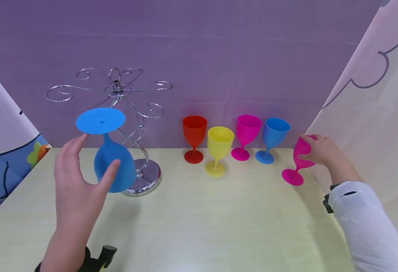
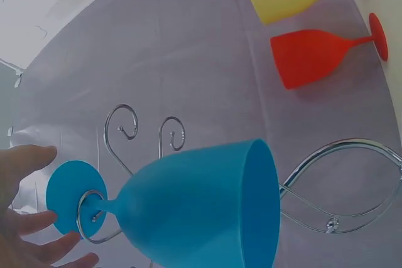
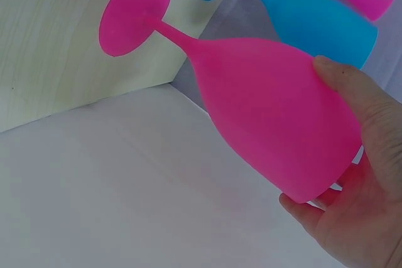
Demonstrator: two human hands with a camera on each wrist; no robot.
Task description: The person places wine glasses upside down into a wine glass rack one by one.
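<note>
A blue plastic goblet (image 1: 114,166) hangs upside down, its stem inside a wire loop (image 2: 85,214) of the chrome rack (image 1: 117,90). Around its left side stands my left hand (image 1: 80,181), fingers and thumb spread; in the left wrist view the fingertips lie close to the goblet's round foot (image 2: 66,192). At the far right, my right hand (image 1: 319,151) holds a pink goblet (image 1: 301,155) by the bowl near the rim, thumb on one side and fingers on the other. That goblet leans, foot toward the table.
Along the back of the table stand upright goblets: an orange-red one (image 1: 194,132), a yellow one (image 1: 220,141), another pink one (image 1: 247,130) and another blue one (image 1: 275,132). The rack's round chrome base (image 1: 149,179) sits left of them. A purple backdrop (image 1: 219,56) rises behind.
</note>
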